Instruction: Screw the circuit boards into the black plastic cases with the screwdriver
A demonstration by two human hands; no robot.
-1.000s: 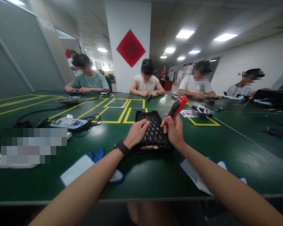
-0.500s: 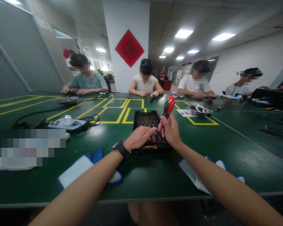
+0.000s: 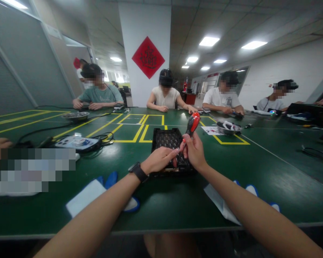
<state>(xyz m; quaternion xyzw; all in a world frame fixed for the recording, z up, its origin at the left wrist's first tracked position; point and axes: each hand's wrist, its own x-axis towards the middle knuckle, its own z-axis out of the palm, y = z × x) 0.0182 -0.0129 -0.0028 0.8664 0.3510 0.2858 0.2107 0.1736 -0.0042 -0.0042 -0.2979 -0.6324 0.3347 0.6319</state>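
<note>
A screwdriver (image 3: pixel 193 123) with a red and black handle stands tilted, its handle end up, in my right hand (image 3: pixel 196 150). My fingers wrap round its lower part, and the shaft is mostly hidden. Close beside them, my left hand (image 3: pixel 161 159) has its thumb and fingers pinched together near the shaft; what lies between them is too small to make out. Both hands are over a black plastic tray (image 3: pixel 165 133) with a patterned floor, which holds small parts I cannot name. A dark watch (image 3: pixel 138 172) is on my left wrist.
Blue and white gloves lie under my forearms, one left (image 3: pixel 87 195) and one right (image 3: pixel 223 204). Left are a phone (image 3: pixel 76 142) and cables. Metal bowls (image 3: pixel 228 128) stand farther off. Several people sit across the green table (image 3: pixel 161 211). Another person's hand (image 3: pixel 0 143) shows at the left edge.
The person opposite has stretched an arm toward the right side of the table. Another hand has come in at the left edge. My hands and the screwdriver have barely moved.
</note>
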